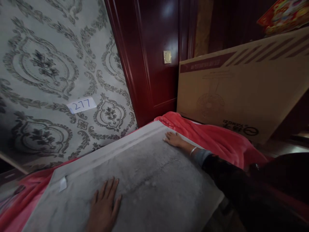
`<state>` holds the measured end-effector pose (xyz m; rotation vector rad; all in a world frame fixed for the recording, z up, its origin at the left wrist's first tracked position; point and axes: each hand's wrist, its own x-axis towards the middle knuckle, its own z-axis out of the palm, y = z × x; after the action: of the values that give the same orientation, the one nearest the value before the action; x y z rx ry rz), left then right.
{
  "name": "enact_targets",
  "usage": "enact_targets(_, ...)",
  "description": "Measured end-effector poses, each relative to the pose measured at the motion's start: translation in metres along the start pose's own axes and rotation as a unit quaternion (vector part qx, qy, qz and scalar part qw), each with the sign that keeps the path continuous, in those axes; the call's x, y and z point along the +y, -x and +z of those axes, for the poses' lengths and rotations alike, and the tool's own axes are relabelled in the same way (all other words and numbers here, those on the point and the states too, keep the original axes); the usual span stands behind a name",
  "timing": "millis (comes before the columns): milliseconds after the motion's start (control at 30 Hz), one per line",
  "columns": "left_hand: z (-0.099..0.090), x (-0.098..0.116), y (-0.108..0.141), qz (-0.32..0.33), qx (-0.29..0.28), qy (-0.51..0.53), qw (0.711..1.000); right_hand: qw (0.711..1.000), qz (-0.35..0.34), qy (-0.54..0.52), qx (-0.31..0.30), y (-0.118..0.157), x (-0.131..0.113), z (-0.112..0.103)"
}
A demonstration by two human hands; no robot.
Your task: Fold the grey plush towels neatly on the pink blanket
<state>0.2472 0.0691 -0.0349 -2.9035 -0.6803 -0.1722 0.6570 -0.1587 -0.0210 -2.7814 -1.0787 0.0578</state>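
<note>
A grey plush cloth (149, 174) with a pale border along its far edge lies spread out in front of me, over a red blanket (212, 138). My left hand (105, 203) rests on the near left part of the cloth, fingers spread and palm down. Close to the far right corner, my right hand (173, 139) lies flat on the same cloth, with a bracelet at its wrist. Neither hand holds anything. A small white tag (63, 184) shows on the cloth's left side.
Patterned wallpaper (48, 71) with a paper label (82, 105) reading 277 rises at the back left. Beside it stands dark red panelling (154, 38) with a square fitting (167, 57). A large cardboard box (241, 87) leans at the right, with a colourful red package (285, 16) above it.
</note>
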Motion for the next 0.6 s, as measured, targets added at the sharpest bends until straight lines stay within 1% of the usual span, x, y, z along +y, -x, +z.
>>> enact_targets(67, -0.001, 0.002, 0.000, -0.005, 0.001, -0.001, 1.000, 1.000, 0.007, 0.001, 0.006, 0.029, 0.010, 0.001)
enact_targets(167, -0.003, 0.004, 0.000, -0.009, 0.003, 0.003, 1.000, 0.999, 0.042, 0.002, 0.010, 0.073, 0.034, 0.001)
enact_targets(233, -0.005, 0.005, 0.000, -0.009, 0.004, 0.004, 1.000, 0.997, 0.071, 0.004, 0.015, 0.098, 0.050, -0.001)
enact_targets(300, -0.007, 0.005, 0.000, -0.011, 0.007, 0.002, 1.000, 0.995, 0.096, 0.007, 0.031, 0.120, 0.060, -0.002)
enact_targets(467, -0.018, 0.008, 0.001, -0.011, 0.001, -0.001, 1.000, 0.983, 0.165, 0.010, 0.084, 0.160, 0.064, -0.003)
enact_targets(600, -0.025, 0.014, 0.002, -0.008, -0.001, -0.007, 1.000, 0.971, 0.214, -0.003, 0.104, 0.179, 0.067, -0.002)
